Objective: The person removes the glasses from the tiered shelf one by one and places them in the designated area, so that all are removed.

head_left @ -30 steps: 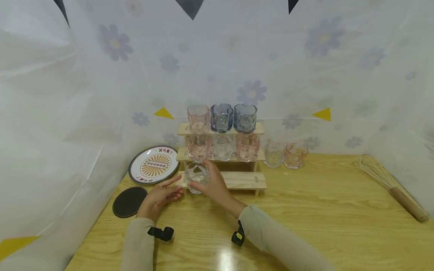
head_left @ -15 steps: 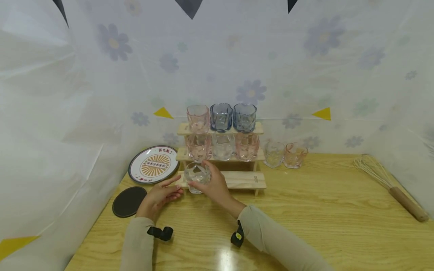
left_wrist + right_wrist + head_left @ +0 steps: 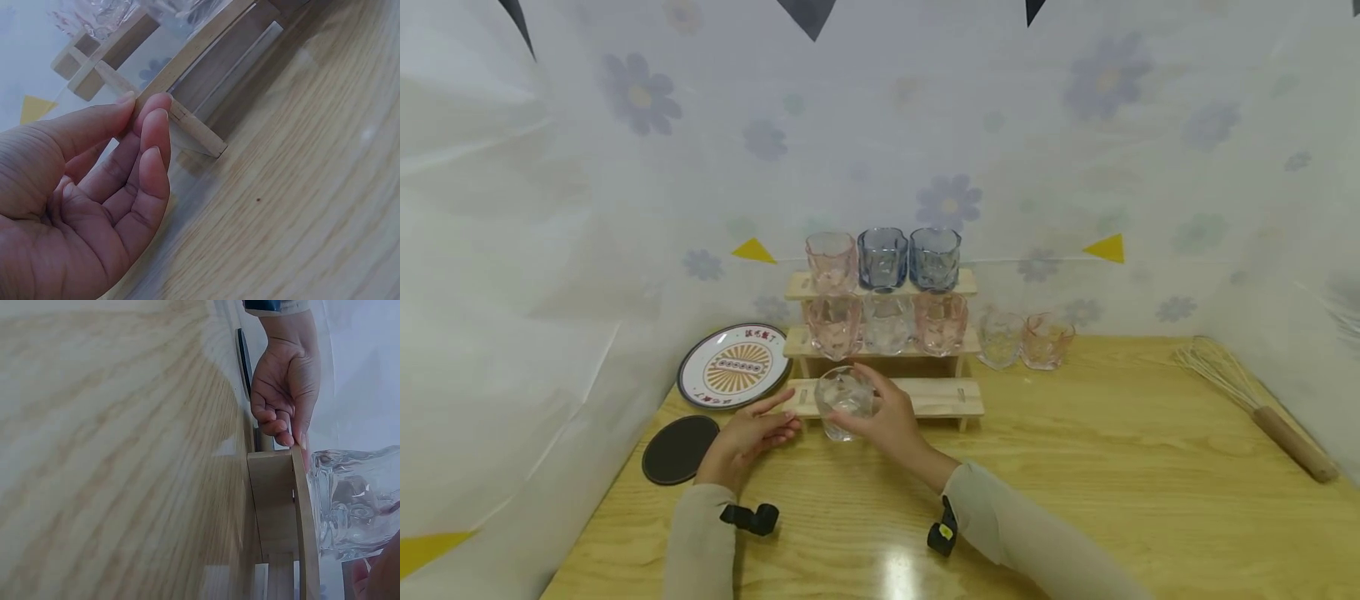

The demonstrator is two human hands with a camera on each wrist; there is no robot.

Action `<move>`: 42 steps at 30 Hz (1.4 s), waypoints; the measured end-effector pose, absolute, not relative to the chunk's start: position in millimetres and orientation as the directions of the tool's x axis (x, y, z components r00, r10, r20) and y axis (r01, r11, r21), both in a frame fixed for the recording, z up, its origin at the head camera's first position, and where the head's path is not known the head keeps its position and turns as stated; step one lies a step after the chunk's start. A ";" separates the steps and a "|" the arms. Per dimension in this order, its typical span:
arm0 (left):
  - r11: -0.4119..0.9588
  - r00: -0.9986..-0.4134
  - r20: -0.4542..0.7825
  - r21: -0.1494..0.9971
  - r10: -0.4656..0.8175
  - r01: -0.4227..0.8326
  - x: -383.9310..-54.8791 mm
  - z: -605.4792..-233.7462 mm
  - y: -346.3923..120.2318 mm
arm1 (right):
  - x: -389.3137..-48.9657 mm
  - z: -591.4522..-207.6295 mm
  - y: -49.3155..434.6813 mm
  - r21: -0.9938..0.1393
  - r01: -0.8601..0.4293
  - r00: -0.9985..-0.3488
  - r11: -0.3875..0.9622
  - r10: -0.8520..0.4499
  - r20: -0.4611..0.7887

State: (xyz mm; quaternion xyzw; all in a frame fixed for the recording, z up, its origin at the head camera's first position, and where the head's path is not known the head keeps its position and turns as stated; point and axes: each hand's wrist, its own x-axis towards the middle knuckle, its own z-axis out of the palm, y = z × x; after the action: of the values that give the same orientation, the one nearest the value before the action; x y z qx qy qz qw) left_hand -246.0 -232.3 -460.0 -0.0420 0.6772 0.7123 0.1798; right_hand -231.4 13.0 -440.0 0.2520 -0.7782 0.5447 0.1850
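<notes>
Head: held glass (image 3: 837, 402) upright, rim up.

The rack (image 3: 936, 397), glasses (image 3: 882, 260) on its upper tiers (image 3: 796, 286), stands between a plate (image 3: 735, 367) left and a whisk (image 3: 1273, 426) right.

"What is the person wearing?"
"Long beige sleeves. In the head view, the left sleeve (image 3: 700, 533) is at bottom left of centre; the right sleeve (image 3: 1037, 533), softly creased, runs toward the bottom right."
"And at the wrists?"
"The left strap (image 3: 735, 514) and right strap (image 3: 949, 510) are black. Each carries a small, dark, rounded block."
"Any markings?"
"A yellow patch (image 3: 945, 530) on the right block (image 3: 937, 542). A dark blue band (image 3: 262, 305) shows at the right wrist view's top edge."
"Fingers (image 3: 154, 170)?"
"Bare."
</notes>
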 end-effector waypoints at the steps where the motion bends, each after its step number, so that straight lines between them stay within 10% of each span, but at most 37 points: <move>1: -0.019 -0.932 -0.304 0.949 0.196 -0.314 -246.3 -459.8 -231.9 | -230.6 -440.9 15.9 -0.754 -0.595 -0.804 0.278 -0.193 0.563; 42: 0.034 -0.933 -0.296 0.955 0.206 -0.295 -242.4 -457.0 -232.7 | -190.1 -423.0 215.7 -0.717 -0.398 -0.881 0.572 -0.019 0.473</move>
State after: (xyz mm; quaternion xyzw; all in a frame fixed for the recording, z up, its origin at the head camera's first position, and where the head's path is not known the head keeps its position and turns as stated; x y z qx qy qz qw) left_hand -242.4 -232.7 -457.0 -0.0322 0.6961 0.6941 0.1805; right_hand -190.1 215.7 -423.0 0.1210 -0.8609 0.4464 0.2121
